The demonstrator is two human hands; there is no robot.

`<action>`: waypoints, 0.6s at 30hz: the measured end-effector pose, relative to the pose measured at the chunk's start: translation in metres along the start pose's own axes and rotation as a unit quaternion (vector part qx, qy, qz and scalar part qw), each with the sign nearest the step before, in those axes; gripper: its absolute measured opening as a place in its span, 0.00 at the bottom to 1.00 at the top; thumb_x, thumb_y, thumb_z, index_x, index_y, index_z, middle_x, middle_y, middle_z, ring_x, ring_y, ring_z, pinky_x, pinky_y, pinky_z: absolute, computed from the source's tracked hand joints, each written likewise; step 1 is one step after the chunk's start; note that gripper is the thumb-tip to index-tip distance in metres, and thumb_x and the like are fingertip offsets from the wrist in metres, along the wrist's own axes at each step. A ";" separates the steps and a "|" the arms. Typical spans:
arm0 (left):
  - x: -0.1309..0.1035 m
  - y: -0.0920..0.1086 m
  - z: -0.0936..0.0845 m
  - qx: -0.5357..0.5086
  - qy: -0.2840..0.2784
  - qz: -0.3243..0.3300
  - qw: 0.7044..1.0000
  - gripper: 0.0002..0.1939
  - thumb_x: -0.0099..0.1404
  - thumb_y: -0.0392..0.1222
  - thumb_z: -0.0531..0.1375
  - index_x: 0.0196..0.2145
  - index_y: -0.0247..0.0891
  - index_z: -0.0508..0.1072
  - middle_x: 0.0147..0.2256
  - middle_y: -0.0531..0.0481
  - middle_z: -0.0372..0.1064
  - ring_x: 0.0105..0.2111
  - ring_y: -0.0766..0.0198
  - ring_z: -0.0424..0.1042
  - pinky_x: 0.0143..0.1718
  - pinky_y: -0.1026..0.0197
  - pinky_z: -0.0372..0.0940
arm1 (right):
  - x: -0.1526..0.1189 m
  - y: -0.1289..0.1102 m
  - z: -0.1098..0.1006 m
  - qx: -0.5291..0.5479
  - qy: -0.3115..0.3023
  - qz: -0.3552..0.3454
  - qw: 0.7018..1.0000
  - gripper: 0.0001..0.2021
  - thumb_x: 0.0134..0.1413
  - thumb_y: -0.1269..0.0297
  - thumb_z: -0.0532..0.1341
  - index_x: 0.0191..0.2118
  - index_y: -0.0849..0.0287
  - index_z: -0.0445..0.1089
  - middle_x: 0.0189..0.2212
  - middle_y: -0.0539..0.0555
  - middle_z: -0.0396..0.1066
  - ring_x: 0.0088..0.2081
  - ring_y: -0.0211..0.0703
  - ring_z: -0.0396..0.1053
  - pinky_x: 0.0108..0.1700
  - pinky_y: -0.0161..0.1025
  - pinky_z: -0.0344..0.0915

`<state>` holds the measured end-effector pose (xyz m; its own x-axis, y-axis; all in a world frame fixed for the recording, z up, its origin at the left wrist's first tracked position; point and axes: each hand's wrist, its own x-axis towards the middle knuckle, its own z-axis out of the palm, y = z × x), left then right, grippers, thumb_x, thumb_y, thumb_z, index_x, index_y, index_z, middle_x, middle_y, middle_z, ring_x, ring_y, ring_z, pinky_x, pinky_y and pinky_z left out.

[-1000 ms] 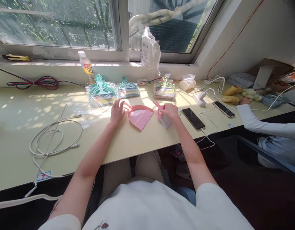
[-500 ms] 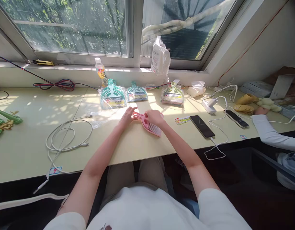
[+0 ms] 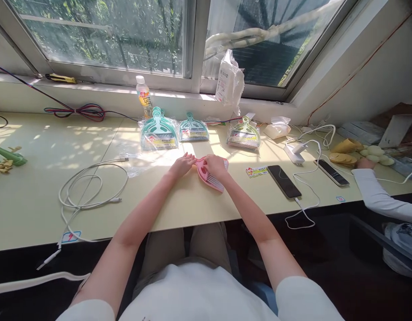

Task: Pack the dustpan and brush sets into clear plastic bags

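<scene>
Two bare hands are laid on one pink plastic mini dustpan with its brush (image 3: 212,175), which lies unwrapped on the pale yellow desk (image 3: 32,205), near the middle of its front edge. The brush is seen nested on the pan, bristles toward the front edge, so the pairing is judged mostly done; seating of the handles looks unfinished and no wrapper is on it yet. The left hand (image 3: 182,164) is rested with fingers extended on the handle end, not closed round it. The right hand (image 3: 215,166) is curled over the pan's top; whether it is clamped cannot be told.

Toward the back edge, three bagged sets are lined up: a large teal dustpan set in clear wrap (image 3: 158,132), a smaller teal set (image 3: 192,130) just beside it, and a green set (image 3: 244,133) further right. An empty clear plastic bag (image 3: 139,162) is spread left of the hands, near enough to be reached. A coiled white cable (image 3: 88,189) is lying towards the left, well apart. A black phone on a charging lead (image 3: 285,181) and a small printed label (image 3: 257,171) are placed right of the pan. A drink bottle (image 3: 144,99) is stood at the back. Another person's white sleeve (image 3: 376,196) is rested at the right edge. Nothing is lying between the hands and the pan.
</scene>
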<state>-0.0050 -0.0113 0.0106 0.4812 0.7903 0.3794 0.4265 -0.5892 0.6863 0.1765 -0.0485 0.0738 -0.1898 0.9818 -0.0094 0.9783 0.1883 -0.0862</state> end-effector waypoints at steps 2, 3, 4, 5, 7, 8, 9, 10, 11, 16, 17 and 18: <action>-0.001 0.000 0.000 -0.014 0.003 -0.015 1.000 0.13 0.57 0.29 0.57 0.34 0.42 0.78 0.46 0.39 0.76 0.59 0.46 0.67 0.68 0.39 0.47 | -0.001 -0.001 0.000 -0.013 -0.006 -0.003 1.000 0.08 0.57 0.69 0.60 0.37 0.62 0.77 0.40 0.60 0.77 0.38 0.45 0.73 0.36 0.35 0.61; -0.001 0.001 0.000 -0.014 0.002 -0.015 1.000 0.13 0.57 0.29 0.57 0.34 0.42 0.78 0.46 0.39 0.76 0.59 0.46 0.67 0.68 0.40 0.46 | -0.002 -0.001 0.000 -0.017 -0.005 -0.006 1.000 0.08 0.57 0.69 0.60 0.37 0.62 0.77 0.39 0.61 0.77 0.38 0.46 0.73 0.36 0.36 0.61; -0.002 0.002 -0.001 -0.010 0.005 -0.012 1.000 0.14 0.57 0.29 0.57 0.35 0.42 0.78 0.47 0.40 0.75 0.59 0.47 0.66 0.69 0.40 0.45 | -0.003 -0.001 0.000 -0.015 -0.001 -0.009 1.000 0.08 0.58 0.69 0.60 0.37 0.62 0.77 0.39 0.61 0.77 0.38 0.46 0.73 0.36 0.36 0.61; -0.002 0.004 -0.002 -0.005 0.014 -0.009 1.000 0.15 0.58 0.29 0.56 0.38 0.42 0.78 0.49 0.40 0.74 0.60 0.47 0.65 0.69 0.39 0.44 | -0.004 -0.001 0.000 -0.010 0.006 -0.010 1.000 0.08 0.58 0.68 0.60 0.37 0.61 0.77 0.39 0.60 0.77 0.39 0.46 0.73 0.37 0.36 0.61; -0.002 0.009 -0.004 -0.004 0.066 -0.017 0.998 0.20 0.58 0.30 0.57 0.47 0.43 0.76 0.56 0.42 0.70 0.64 0.48 0.59 0.69 0.38 0.41 | -0.006 -0.002 0.000 0.012 0.028 -0.004 1.000 0.08 0.58 0.65 0.60 0.37 0.60 0.76 0.39 0.58 0.77 0.40 0.47 0.73 0.37 0.36 0.61; -0.001 0.013 -0.004 -0.020 0.106 -0.033 0.994 0.24 0.58 0.31 0.58 0.52 0.43 0.73 0.59 0.42 0.66 0.66 0.49 0.56 0.69 0.37 0.41 | -0.006 -0.004 0.000 0.026 0.041 0.005 0.999 0.09 0.58 0.63 0.60 0.37 0.59 0.76 0.40 0.57 0.77 0.41 0.46 0.73 0.38 0.36 0.62; 0.000 0.016 -0.003 -0.057 0.145 -0.061 0.986 0.27 0.59 0.33 0.59 0.57 0.43 0.69 0.62 0.41 0.63 0.66 0.48 0.55 0.68 0.37 0.45 | -0.006 -0.006 -0.001 0.040 0.055 0.016 0.998 0.09 0.58 0.62 0.60 0.38 0.59 0.75 0.40 0.57 0.77 0.40 0.46 0.73 0.38 0.36 0.62; 0.002 0.019 -0.002 -0.117 0.170 -0.098 0.974 0.28 0.61 0.37 0.60 0.59 0.43 0.66 0.63 0.40 0.61 0.66 0.47 0.56 0.65 0.37 0.51 | -0.005 -0.009 -0.001 0.054 0.071 0.029 0.996 0.10 0.58 0.60 0.59 0.39 0.58 0.75 0.41 0.56 0.76 0.40 0.46 0.73 0.38 0.36 0.63; 0.003 0.023 -0.001 -0.195 0.170 -0.140 0.956 0.28 0.63 0.43 0.60 0.60 0.42 0.65 0.62 0.38 0.62 0.63 0.46 0.60 0.62 0.38 0.57 | -0.002 -0.013 -0.002 0.066 0.090 0.040 0.993 0.11 0.59 0.59 0.59 0.40 0.58 0.74 0.42 0.56 0.76 0.41 0.46 0.73 0.39 0.36 0.63; 0.005 0.032 0.006 -0.490 0.018 -0.217 0.844 0.26 0.60 0.52 0.65 0.52 0.37 0.72 0.48 0.40 0.75 0.49 0.45 0.75 0.51 0.47 0.70 | 0.006 -0.024 -0.010 0.109 0.111 0.030 0.987 0.13 0.64 0.57 0.55 0.45 0.58 0.72 0.46 0.58 0.74 0.44 0.45 0.72 0.45 0.36 0.65; 0.005 0.031 0.006 -0.505 0.023 -0.213 0.836 0.26 0.57 0.47 0.67 0.52 0.37 0.73 0.47 0.42 0.76 0.49 0.46 0.75 0.52 0.49 0.69 | 0.003 -0.018 -0.011 0.114 0.112 0.028 0.987 0.14 0.66 0.58 0.53 0.45 0.58 0.72 0.47 0.58 0.73 0.45 0.45 0.72 0.46 0.36 0.65; 0.004 0.030 0.005 -0.514 0.039 -0.214 0.830 0.27 0.54 0.43 0.69 0.51 0.38 0.73 0.47 0.43 0.76 0.49 0.47 0.75 0.52 0.49 0.69 | -0.003 -0.007 -0.012 0.114 0.122 0.036 0.985 0.15 0.67 0.58 0.52 0.46 0.58 0.72 0.49 0.59 0.72 0.47 0.45 0.71 0.47 0.37 0.66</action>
<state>0.0131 -0.0269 0.0294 0.3859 0.9222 -0.0234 -0.3530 0.1711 0.9198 0.1713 -0.0527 0.0859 -0.0680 0.9747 0.2131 0.9394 0.1345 -0.3154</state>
